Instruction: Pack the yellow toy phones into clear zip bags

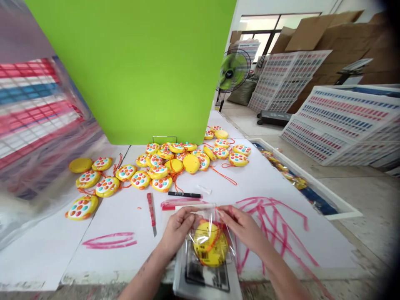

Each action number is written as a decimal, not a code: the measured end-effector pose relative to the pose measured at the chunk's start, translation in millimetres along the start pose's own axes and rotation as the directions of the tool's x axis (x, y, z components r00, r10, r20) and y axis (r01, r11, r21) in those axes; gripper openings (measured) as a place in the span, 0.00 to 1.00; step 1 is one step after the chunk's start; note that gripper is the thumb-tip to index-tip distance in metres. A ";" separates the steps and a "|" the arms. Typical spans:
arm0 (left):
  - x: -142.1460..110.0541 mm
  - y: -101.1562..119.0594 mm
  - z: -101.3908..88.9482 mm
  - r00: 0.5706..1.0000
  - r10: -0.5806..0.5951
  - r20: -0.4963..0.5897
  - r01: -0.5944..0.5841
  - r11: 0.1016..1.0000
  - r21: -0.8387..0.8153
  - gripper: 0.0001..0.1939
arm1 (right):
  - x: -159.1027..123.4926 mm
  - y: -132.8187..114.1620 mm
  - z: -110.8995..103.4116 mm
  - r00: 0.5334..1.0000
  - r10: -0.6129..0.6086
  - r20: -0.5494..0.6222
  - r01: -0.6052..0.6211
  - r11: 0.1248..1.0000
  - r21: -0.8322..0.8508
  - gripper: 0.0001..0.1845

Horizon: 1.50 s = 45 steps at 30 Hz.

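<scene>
A clear plastic bag [191, 254] lies near the table's front edge on a stack of similar flat bags [184, 283]. Inside it is a round yellow toy [210, 246], back side up, with an orange cord. My left hand [178, 227] pinches the bag's upper left edge. At the upper right edge, my right hand [239, 223] has thumb and fingers closed on the bag near the orange cord. Beyond my hands lie a black marker [184, 194] and a red utility knife [151, 212] with its blade out.
Several yellow toys with coloured dots [161, 183] are heaped before a tall green panel [140, 71]. Pink scribbles mark the white table [109, 262]. A white crate [334, 210] holding bagged toys stands low on the right. Further back are a fan [229, 74] and stacked crates [337, 121].
</scene>
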<state>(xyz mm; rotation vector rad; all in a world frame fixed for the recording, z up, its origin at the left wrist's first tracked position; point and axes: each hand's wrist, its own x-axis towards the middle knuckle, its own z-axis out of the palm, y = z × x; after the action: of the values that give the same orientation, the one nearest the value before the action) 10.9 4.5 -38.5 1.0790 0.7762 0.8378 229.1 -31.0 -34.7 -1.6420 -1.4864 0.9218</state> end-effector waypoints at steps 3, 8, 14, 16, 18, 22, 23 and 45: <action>-0.4 0.3 -1.3 1.000 -0.001 0.015 0.002 0.999 -0.049 0.22 | 1.9 -4.3 12.0 0.993 0.023 0.118 -0.046 0.980 0.194 0.17; 1.8 -2.7 -5.2 1.000 0.013 0.002 -0.013 0.998 0.065 0.24 | 4.4 -7.5 6.3 0.994 0.069 0.088 -0.094 0.940 0.328 0.13; 3.7 -1.9 -7.9 0.996 -0.075 0.048 0.076 0.997 -0.004 0.27 | -2.6 2.2 -6.6 0.997 0.074 0.024 -0.077 0.920 0.385 0.17; 3.6 0.7 -7.5 0.992 -0.113 0.060 0.115 0.993 -0.023 0.27 | -4.8 7.3 -9.5 0.997 0.078 0.007 -0.075 0.916 0.394 0.16; 3.0 3.7 -6.5 0.989 -0.137 0.052 0.137 0.991 -0.001 0.25 | -5.9 11.5 -10.5 0.996 0.092 -0.012 -0.079 0.915 0.395 0.13; 0.1 10.5 -3.8 0.995 -0.100 -0.015 0.101 0.993 0.060 0.13 | -5.1 14.8 -9.6 0.994 0.104 -0.024 -0.086 0.915 0.393 0.08; -0.8 12.4 -3.3 0.997 -0.073 -0.022 0.074 0.994 0.075 0.11 | -4.6 14.8 -9.6 0.994 0.105 -0.018 -0.090 0.917 0.388 0.08; 1.3 5.8 -2.0 0.998 -0.037 -0.052 0.039 0.998 0.039 0.28 | 19.5 -6.6 -61.5 0.661 0.144 -0.736 0.301 0.848 0.436 0.19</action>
<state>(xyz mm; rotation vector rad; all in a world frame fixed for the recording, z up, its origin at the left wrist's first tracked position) 8.7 7.8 -33.7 1.0788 0.8576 0.8237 281.4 -14.1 -0.1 -1.2646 -0.6252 0.4192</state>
